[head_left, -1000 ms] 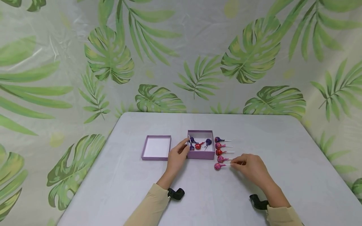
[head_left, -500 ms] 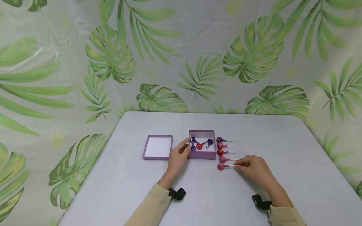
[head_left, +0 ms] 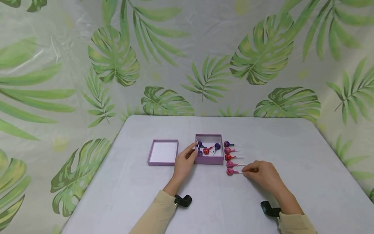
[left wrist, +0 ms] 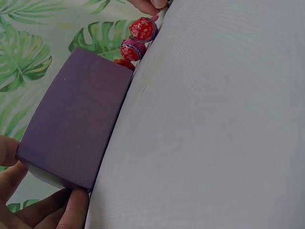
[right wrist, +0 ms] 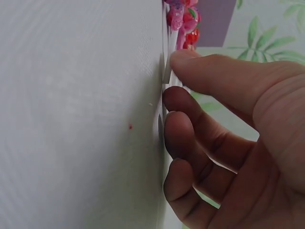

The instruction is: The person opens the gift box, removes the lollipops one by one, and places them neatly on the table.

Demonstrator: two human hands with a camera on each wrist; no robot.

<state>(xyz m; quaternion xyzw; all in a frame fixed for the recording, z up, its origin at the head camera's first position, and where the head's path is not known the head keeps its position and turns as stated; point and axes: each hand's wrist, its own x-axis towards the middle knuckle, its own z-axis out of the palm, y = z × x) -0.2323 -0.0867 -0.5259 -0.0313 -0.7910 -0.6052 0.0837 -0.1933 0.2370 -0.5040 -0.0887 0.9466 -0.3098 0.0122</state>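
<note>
In the head view, my left hand (head_left: 184, 161) holds the left side of an open purple box (head_left: 208, 160). Its fingers (left wrist: 76, 207) bend around one end of the box in the left wrist view. Inside the box lie several wrapped lollipops, purple ones and a red one (head_left: 206, 151). To its right, lollipops form a column with sticks pointing right. My right hand (head_left: 263, 175) pinches the stick of the nearest pink lollipop (head_left: 230, 171). The right wrist view shows the thumb against this white stick (right wrist: 167, 71), the other fingers curled below.
Left of the box lies its shallow purple lid (head_left: 162, 153), inner side up. Above the pinched lollipop in the column are another pink one (head_left: 230, 164), a red one (head_left: 228, 157) and more behind. All sit on a white-covered table (head_left: 222, 201) before a leaf-print backdrop (head_left: 204, 48).
My right hand has drawn the nearest pink lollipop a little to the right, its head now roughly under the others. The left hand stays at the box.
</note>
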